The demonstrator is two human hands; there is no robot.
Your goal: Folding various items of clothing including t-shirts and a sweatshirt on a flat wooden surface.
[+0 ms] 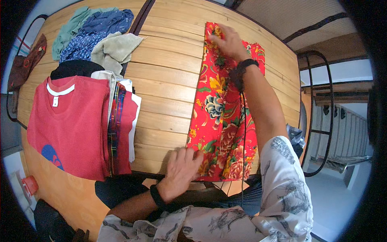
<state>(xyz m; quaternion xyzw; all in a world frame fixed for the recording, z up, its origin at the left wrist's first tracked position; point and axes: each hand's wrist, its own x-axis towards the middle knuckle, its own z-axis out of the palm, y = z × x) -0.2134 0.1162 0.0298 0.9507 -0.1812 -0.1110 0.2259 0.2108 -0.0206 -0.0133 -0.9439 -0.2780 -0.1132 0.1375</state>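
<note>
A red floral cloth point(214, 106), folded into a long strip, lies lengthwise before me on the wooden table. It may be a garment. Near its far end my right hand point(228, 42) rests on the fabric, slightly blurred, thumb and fingers apart. My left hand point(183, 171) touches the near left edge of the cloth with loosely bent fingers and grips nothing that I can see. Part of the cloth sticks out to the right beyond my right wrist. My right forearm hides some of its right side.
To the left stands a stack of folded clothes point(72, 121), a red knit top uppermost. Behind it lie crumpled blue clothes point(105, 21), a green garment point(68, 36) and a beige fleecy cloth point(113, 50). A thin black cord point(244, 136) hangs before the cloth. Metal-framed chairs point(331, 112) stand right.
</note>
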